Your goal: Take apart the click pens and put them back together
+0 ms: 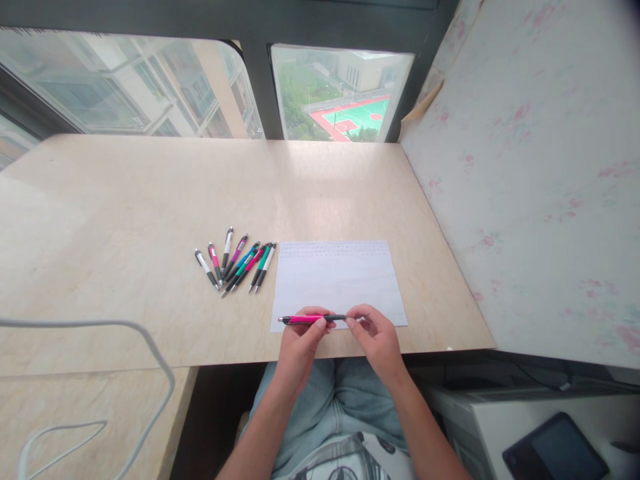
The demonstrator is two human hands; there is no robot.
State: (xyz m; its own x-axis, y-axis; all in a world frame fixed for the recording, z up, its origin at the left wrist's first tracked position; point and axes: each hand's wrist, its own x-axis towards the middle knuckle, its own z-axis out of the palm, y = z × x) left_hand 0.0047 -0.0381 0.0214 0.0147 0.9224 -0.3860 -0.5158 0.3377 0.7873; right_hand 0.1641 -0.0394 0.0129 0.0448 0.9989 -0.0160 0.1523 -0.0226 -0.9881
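Observation:
A pink pen with a black grip (pixel 306 319) lies level between both hands, just above the near edge of a white sheet of paper (pixel 340 277). My left hand (pixel 299 345) pinches the pen's middle with closed fingers. The pen's black right end is pinched by the fingertips of my right hand (pixel 376 337). Faint lines of writing run along the far edge of the sheet. Several more pens (pixel 239 262) in pink, teal, purple and white lie fanned out on the table left of the sheet.
The beige table (pixel 150 200) ends at a window at the back and a papered wall (pixel 525 167) on the right. A white cable (pixel 125 373) loops at the lower left. A dark tablet (pixel 555 453) lies on a white surface at the lower right.

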